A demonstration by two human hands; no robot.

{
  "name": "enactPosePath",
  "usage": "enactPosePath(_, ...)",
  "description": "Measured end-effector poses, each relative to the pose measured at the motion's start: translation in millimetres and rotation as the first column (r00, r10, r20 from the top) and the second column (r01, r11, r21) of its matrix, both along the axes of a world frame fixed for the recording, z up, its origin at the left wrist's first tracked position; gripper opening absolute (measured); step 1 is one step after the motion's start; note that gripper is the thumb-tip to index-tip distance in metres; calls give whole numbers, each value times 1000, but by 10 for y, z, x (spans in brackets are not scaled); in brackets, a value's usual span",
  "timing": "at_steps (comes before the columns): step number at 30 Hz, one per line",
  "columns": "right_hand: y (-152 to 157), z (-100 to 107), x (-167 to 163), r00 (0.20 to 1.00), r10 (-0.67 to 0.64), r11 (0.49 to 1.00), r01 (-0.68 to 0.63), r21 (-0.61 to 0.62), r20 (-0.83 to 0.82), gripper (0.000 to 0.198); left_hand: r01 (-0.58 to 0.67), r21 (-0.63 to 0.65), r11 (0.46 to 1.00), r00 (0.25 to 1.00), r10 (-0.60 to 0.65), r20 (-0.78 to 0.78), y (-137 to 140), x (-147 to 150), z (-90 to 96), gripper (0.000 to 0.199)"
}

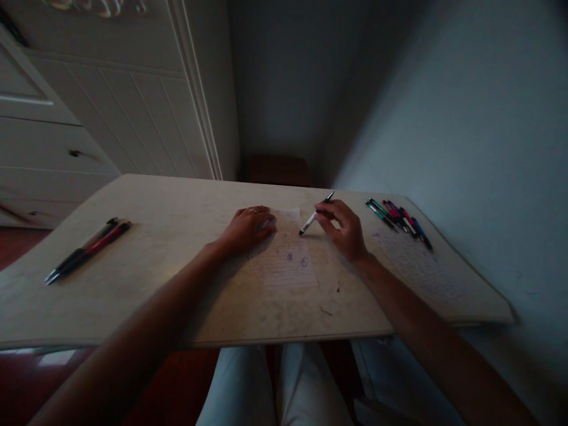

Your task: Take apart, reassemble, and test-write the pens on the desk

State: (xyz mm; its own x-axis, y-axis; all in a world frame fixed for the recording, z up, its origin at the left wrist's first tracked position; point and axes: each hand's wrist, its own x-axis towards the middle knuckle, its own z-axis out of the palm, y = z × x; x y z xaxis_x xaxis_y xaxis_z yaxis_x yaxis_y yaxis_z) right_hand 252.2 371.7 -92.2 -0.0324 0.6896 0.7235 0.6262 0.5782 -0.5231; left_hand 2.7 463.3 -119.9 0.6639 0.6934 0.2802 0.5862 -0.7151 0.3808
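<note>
Handwriting on two papers, but no word or number can be read
The small sheet point(284, 278) in the middle of the desk point(177, 313) carries faint lines of writing, one dark purple round mark point(290, 257) and, to the right of it, one ringed sign point(304, 261), which I cannot tell if it is a letter or a figure; the sheet at the right point(415, 263) is covered with rows of script, too small and blurred to read

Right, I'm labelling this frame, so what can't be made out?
All in the head view:
Writing on the lined sheet: too small and dim.
The sheet beneath the left hand: covered by it.
Whether the white pen touches the sheet: too dim to tell.
White drawers: cut off by the left edge.
</note>
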Motion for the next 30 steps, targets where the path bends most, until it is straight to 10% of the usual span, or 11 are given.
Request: enactPosePath(30,-25,51,-37,990,121,990,-115,-87,68,17,-26,-29,999,1000,26,1,-37,-17,73,41)
